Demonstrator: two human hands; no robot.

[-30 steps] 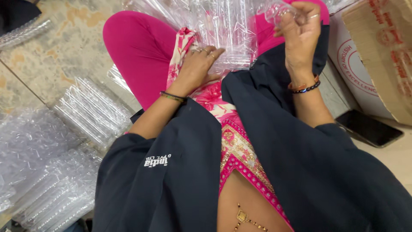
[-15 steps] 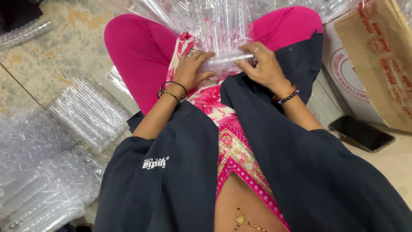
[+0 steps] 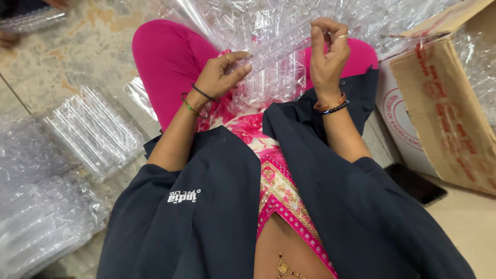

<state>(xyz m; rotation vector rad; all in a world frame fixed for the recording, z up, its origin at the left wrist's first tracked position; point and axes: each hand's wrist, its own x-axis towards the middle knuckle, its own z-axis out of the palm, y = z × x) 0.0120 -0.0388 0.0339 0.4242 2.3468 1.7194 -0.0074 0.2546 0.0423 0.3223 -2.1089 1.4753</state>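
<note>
Item: clear plastic tube strip [image 3: 276, 49], pinched at both ends by left hand [image 3: 219, 77] and right hand [image 3: 328, 57]; best kept level above the lap pile [image 3: 268, 85].

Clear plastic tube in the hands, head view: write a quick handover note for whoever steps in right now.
Left hand: pinches the lower end of the tube, fingers closed on it.
Right hand: holds the upper end, raised above the lap.
Tube: slanted between both hands, over a heap of clear plastic on the lap.
Done, by the look of it: bundles of tubes lie stacked on the floor at the left.
Left: the loose heap on the lap; an open cardboard box stands at the right with more clear plastic inside. A phone lies by the box.
</note>
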